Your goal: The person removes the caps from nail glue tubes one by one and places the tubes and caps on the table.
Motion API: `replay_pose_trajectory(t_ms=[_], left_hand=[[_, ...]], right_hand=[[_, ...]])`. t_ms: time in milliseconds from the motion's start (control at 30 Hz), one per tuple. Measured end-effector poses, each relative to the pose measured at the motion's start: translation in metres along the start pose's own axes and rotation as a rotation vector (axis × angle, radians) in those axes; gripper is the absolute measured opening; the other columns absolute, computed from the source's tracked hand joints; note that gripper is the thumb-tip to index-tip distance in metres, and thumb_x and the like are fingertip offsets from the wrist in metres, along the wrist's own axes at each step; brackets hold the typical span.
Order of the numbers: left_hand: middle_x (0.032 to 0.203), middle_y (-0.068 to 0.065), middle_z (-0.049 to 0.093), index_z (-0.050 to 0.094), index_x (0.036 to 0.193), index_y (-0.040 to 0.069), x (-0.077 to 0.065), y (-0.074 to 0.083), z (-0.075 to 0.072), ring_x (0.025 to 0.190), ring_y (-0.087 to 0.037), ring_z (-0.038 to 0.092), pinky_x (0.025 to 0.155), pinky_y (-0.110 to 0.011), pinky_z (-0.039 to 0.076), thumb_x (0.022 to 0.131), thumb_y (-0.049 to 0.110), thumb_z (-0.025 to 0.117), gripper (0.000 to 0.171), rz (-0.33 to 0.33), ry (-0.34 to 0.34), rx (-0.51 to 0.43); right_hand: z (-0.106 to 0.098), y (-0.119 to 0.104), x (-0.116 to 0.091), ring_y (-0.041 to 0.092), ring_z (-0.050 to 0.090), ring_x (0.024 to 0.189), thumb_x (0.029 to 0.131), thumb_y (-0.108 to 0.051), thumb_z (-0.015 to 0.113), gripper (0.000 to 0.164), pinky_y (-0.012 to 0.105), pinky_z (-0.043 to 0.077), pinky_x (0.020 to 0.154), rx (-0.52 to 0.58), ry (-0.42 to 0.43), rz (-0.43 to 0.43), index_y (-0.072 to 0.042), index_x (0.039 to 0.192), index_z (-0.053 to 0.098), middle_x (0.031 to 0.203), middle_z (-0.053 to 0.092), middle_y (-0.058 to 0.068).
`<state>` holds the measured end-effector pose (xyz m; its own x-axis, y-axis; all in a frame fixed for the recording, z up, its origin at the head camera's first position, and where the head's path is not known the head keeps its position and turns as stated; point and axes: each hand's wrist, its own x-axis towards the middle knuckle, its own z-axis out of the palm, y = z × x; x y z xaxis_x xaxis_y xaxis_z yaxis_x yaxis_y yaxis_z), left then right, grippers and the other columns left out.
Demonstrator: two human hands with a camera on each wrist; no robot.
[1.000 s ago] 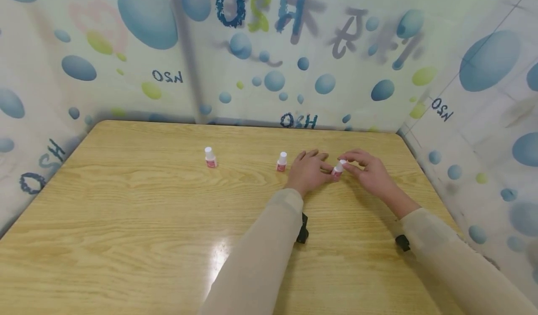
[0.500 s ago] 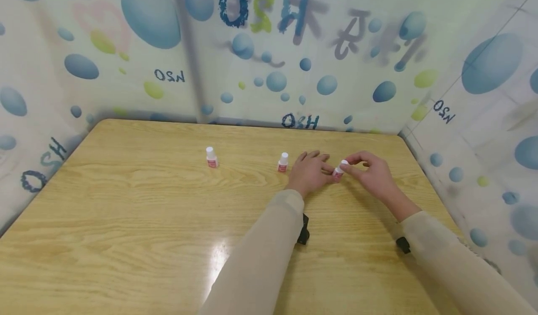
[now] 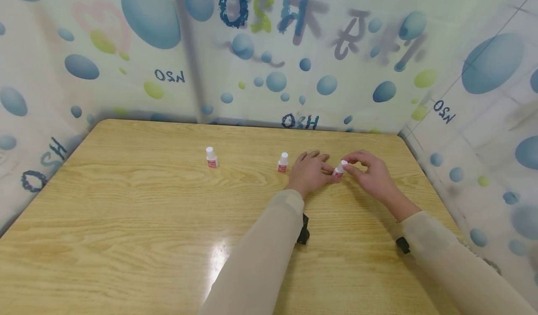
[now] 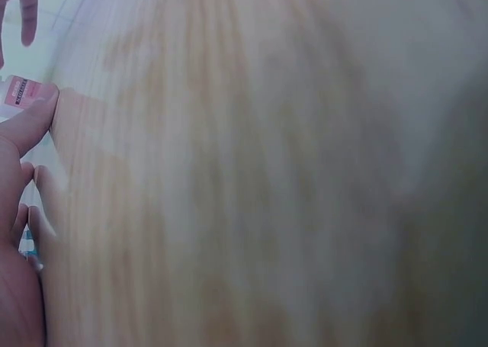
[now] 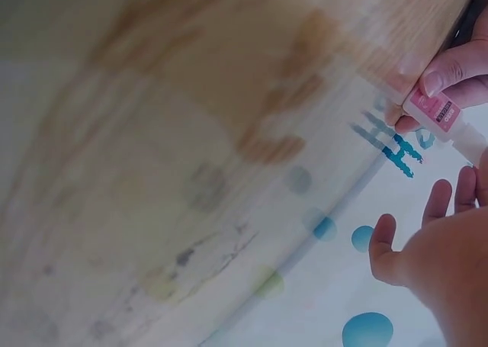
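Observation:
A small white bottle [image 3: 338, 173] with a pink label leans slightly to the right between the two hands. Low on its body, the thumb and a finger of my left hand [image 3: 308, 174] pinch it, while that hand's other fingers spread over the table. My right hand [image 3: 371, 174] pinches the white cap [image 3: 344, 163] from the right with thumb and forefinger. Close up, the right wrist view has the bottle's pink label [image 5: 436, 109] between the left thumb and a finger. In the left wrist view, the left thumb [image 4: 34, 122] lies against the labelled bottle [image 4: 21, 92].
A matching bottle [image 3: 283, 162] stands upright just left of my left hand, and another [image 3: 212, 158] stands farther left. The wood-grain table [image 3: 147, 212] ends at a back wall [image 3: 252, 95] with bubble patterns. A side wall [image 3: 475, 132] rises along the right.
My right fingers shift slightly at the cap. The left hand keeps its hold, and both standing bottles stay in place. The head view has shifted a little.

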<state>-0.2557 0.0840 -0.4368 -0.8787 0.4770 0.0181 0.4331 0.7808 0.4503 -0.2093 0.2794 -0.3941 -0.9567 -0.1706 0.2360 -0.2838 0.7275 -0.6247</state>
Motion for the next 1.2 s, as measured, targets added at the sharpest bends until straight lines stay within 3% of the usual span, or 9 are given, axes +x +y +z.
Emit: replay_pose_trajectory(t_ms=[200, 667, 1067, 1200], left_hand=[[0.168, 0.011, 0.047, 0.074, 0.133, 0.042, -0.0018, 0.0015, -0.0006, 0.165, -0.018, 0.029, 0.138, -0.044, 0.013, 0.098, 0.063, 0.067, 0.042, -0.004, -0.007, 0.003], [0.167, 0.011, 0.048, 0.075, 0.131, 0.042, -0.0017, 0.0023, 0.0006, 0.165, -0.018, 0.029, 0.139, -0.044, 0.013, 0.098, 0.061, 0.070, 0.039, 0.004, 0.003, -0.008], [0.168, 0.010, 0.047, 0.074, 0.133, 0.042, -0.0007, -0.0003, 0.0004, 0.164, -0.019, 0.030, 0.138, -0.046, 0.015, 0.097, 0.061, 0.070, 0.041, -0.001, 0.005, -0.001], [0.168, 0.010, 0.048, 0.074, 0.133, 0.042, 0.0002, -0.0005, 0.0009, 0.164, -0.020, 0.030, 0.138, -0.047, 0.015, 0.097, 0.061, 0.070, 0.041, 0.007, 0.007, 0.001]], right_hand=[[0.0020, 0.0014, -0.0019, 0.036, 0.064, 0.118, 0.106, -0.018, 0.068, 0.025, 0.066, 0.047, 0.107, 0.019, -0.005, 0.000, -0.001, 0.123, 0.074, 0.122, 0.071, 0.017], [-0.0004, -0.0003, -0.0057, 0.028, 0.063, 0.110, 0.104, -0.036, 0.072, 0.034, 0.053, 0.044, 0.107, 0.029, 0.025, 0.108, -0.006, 0.121, 0.071, 0.116, 0.074, 0.015], [0.0031, 0.0023, -0.0011, 0.026, 0.064, 0.107, 0.105, -0.019, 0.070, 0.021, 0.057, 0.049, 0.103, 0.021, 0.031, 0.006, -0.004, 0.119, 0.075, 0.115, 0.074, 0.015], [0.0019, 0.0010, -0.0019, 0.027, 0.064, 0.108, 0.106, -0.017, 0.068, 0.023, 0.060, 0.050, 0.103, 0.029, 0.021, 0.008, -0.003, 0.122, 0.074, 0.117, 0.073, 0.016]])
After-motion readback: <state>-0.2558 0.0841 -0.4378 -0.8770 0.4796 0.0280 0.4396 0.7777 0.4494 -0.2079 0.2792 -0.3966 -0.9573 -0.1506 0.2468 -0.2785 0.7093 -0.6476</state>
